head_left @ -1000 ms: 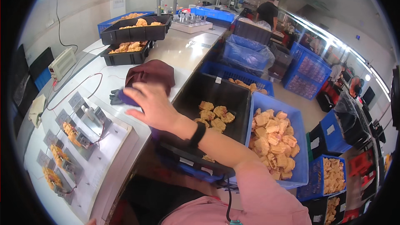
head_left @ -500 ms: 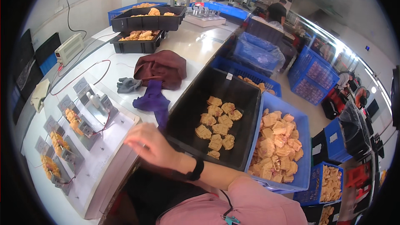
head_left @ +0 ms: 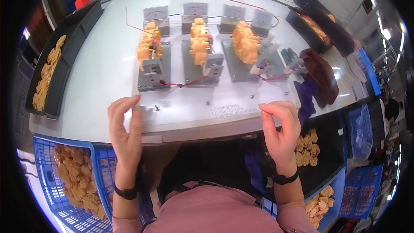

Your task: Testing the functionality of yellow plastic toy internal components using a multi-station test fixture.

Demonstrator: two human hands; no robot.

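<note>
In the head view, the left hand [head_left: 125, 125], loosely curled with thumb and fingers slightly apart, is at the near left of a white board [head_left: 185, 113] on the bench [head_left: 88, 97]. The right hand [head_left: 283, 131], similarly half-curled, is near the board's right end. Farther back, three yellow parts [head_left: 199, 45] sit on grey fixtures [head_left: 188, 71] before dial meters [head_left: 196, 11].

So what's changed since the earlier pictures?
The view has swung left, facing the white board. The right hand has drawn back from the purple cloth to the board's front edge; the left hand is in full view. Neither visibly holds anything. The yellow parts stay on their fixtures, the maroon cloth on the bench.
</note>
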